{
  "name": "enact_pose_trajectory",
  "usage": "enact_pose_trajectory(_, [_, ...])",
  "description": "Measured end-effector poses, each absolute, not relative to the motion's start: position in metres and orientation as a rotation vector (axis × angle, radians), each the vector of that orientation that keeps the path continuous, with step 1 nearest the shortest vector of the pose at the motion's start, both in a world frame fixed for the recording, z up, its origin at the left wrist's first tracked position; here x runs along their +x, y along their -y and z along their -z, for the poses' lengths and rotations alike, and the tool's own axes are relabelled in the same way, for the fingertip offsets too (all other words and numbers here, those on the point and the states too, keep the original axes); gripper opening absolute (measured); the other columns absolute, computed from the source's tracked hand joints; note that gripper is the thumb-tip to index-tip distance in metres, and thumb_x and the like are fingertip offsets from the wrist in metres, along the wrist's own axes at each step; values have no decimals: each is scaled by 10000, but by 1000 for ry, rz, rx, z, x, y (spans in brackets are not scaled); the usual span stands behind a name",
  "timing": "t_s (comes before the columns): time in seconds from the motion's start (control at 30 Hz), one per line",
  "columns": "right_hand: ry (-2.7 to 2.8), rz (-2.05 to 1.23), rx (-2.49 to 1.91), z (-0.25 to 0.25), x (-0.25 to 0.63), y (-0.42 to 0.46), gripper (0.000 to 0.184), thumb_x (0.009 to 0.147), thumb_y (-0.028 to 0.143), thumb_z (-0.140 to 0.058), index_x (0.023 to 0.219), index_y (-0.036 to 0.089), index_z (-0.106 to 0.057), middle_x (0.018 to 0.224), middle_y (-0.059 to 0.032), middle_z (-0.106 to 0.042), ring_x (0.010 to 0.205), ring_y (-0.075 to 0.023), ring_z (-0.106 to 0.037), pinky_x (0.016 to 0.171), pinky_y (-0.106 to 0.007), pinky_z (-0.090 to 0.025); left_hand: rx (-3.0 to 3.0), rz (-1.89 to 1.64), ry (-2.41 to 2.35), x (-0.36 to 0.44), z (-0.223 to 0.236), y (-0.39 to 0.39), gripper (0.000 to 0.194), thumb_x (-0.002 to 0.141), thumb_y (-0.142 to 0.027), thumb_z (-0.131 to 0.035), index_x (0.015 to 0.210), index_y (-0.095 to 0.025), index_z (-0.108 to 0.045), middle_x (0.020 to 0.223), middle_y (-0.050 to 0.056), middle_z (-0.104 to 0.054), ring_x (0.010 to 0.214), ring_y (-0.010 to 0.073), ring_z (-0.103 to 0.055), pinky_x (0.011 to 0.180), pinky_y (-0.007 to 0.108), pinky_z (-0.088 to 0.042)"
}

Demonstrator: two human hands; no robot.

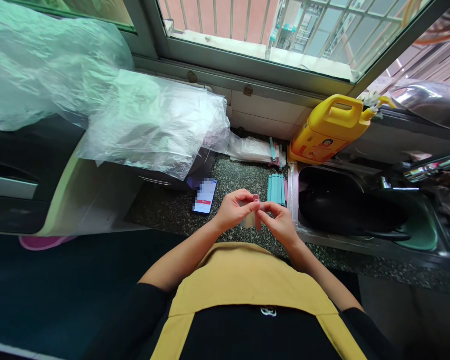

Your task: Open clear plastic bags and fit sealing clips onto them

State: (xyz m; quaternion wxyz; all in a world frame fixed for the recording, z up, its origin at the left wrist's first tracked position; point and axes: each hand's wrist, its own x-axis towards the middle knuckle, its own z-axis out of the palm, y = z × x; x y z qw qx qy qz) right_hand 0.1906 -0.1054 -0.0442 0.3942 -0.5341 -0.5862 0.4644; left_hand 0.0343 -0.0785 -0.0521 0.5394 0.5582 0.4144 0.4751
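My left hand (pixel 235 209) and my right hand (pixel 279 221) meet above the speckled stone counter (pixel 180 212), fingertips pinched together. Between them they hold a small pink-tipped piece with a thin clear plastic sleeve (pixel 252 215) hanging below it. A row of teal strips (pixel 276 189) lies on the counter just beyond my right hand. More strips and clear packets (pixel 255 150) sit further back by the wall.
A phone (pixel 205 196) lies left of my hands. Crumpled clear plastic sheeting (pixel 146 125) covers a dark appliance on the left. A yellow jug (pixel 328 130) stands by the window. On the right, a sink (pixel 416 235) holds a black pan (pixel 345 210).
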Motion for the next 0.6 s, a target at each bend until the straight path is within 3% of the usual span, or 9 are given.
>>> enact_pose_trajectory(0.6, [1499, -1232, -1344, 48, 190, 106, 159, 719, 339, -652, 697, 182, -652, 601, 6, -649, 569, -129, -569, 611, -279, -483, 1134, -1136, -1030, 36, 55, 76, 236, 620, -358, -759, 617, -144, -661, 647, 10, -619, 647, 120, -546, 644, 246, -426])
